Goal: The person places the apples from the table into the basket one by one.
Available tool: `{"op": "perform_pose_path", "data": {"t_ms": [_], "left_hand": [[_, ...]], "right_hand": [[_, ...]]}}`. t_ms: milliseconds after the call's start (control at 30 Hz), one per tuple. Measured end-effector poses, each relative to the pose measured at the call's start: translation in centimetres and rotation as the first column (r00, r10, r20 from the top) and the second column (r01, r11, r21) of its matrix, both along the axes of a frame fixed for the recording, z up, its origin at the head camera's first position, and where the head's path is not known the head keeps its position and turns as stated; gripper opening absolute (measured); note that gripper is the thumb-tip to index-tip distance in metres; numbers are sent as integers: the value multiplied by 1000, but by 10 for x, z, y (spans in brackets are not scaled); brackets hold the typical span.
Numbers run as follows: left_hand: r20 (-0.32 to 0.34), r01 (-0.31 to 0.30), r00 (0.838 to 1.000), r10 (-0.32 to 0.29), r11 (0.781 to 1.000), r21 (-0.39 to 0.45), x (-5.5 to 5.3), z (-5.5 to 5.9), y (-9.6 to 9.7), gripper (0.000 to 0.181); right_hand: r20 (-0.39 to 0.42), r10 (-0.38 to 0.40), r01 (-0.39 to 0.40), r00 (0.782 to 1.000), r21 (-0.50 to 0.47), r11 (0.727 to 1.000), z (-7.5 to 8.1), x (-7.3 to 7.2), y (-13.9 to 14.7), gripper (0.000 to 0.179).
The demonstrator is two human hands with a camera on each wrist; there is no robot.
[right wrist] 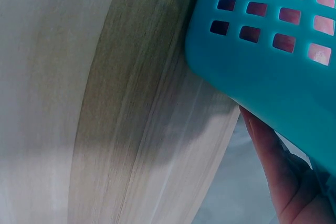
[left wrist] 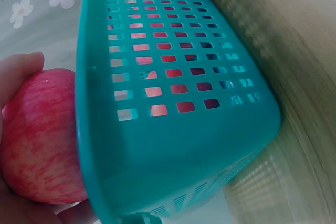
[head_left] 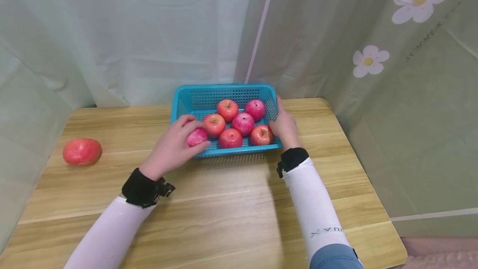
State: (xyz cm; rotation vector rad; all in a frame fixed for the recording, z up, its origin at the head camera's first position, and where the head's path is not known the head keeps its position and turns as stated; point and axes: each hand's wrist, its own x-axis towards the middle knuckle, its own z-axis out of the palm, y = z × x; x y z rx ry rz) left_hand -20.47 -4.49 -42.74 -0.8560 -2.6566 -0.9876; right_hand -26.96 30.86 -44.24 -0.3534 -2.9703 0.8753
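A blue plastic basket (head_left: 231, 151) with perforated walls stands near the far edge of the table, with several red apples (head_left: 230, 138) inside. My left hand (head_left: 175, 144) grips a red-streaked apple (head_left: 196, 137) over the basket's left end, thumb toward the near rim and fingers over the far side. In the left wrist view that apple (left wrist: 42, 140) sits at the rim's height, right beside the basket wall. At the basket's other end, my right hand (head_left: 285, 127) holds the right rim, its thumb over the inner side. The right wrist view has fingers (right wrist: 281, 174) against the basket's outside.
A red, oblong fruit (head_left: 82, 151) lies alone on the wooden table (head_left: 224, 211), at the left. Pale green curtains (head_left: 149, 32) with white flowers hang close behind the basket and along the right side of the table.
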Motion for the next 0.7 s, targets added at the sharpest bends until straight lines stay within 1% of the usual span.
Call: {"op": "perform_pose_path", "data": {"t_ms": [200, 367, 567, 700], "left_hand": [[48, -23, 999, 24, 1000, -21, -7, -5, 4, 52], [87, -28, 996, 32, 998, -48, -12, -11, 6, 53], [111, -9, 994, 21, 994, -110, -19, -18, 6, 58], [136, 6, 991, 18, 985, -172, -23, -20, 7, 63]], "right_hand": [[11, 3, -3, 1000, 4, 1000, 0, 0, -1, 96], [13, 1, -1, 1000, -9, 1000, 0, 0, 0, 96], [5, 0, 0, 1000, -2, 1000, -1, -1, 1, 97], [4, 5, -5, 1000, 6, 1000, -2, -1, 1, 97]]}}
